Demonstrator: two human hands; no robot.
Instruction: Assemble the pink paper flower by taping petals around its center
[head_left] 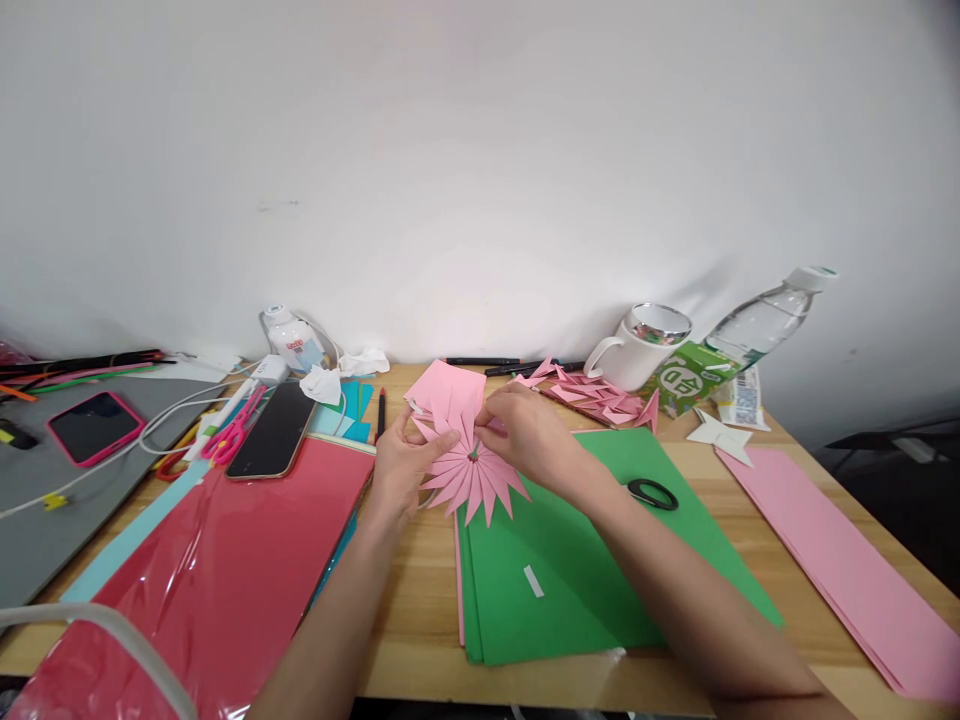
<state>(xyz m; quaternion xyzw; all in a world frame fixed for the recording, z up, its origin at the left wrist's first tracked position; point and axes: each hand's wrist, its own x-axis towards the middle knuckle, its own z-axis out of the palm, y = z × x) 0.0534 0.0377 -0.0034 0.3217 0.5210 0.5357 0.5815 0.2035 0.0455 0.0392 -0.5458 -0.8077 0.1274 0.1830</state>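
Observation:
A pink folded-paper flower (480,490) with many pointed petals fanned round a small centre hole is held up over the desk. My left hand (401,465) grips its left side, the thumb lying across the petals. The fingers of my right hand (525,430) are pinched on the flower's upper right part, just above the hole; their tips are partly hidden. Beneath and to the right lies a stack of green paper (570,570), bearing a small white strip (533,581) and scissors with black handles (652,494). Pink paper (442,385) lies behind the flower.
Folded pink pieces (600,395) are heaped near a white mug (637,350), a green box (686,378) and a tilted water bottle (772,315). Pink strips (847,570) lie right. Leftward are red paper (225,560), a phone (274,430), pink scissors (234,425) and cables.

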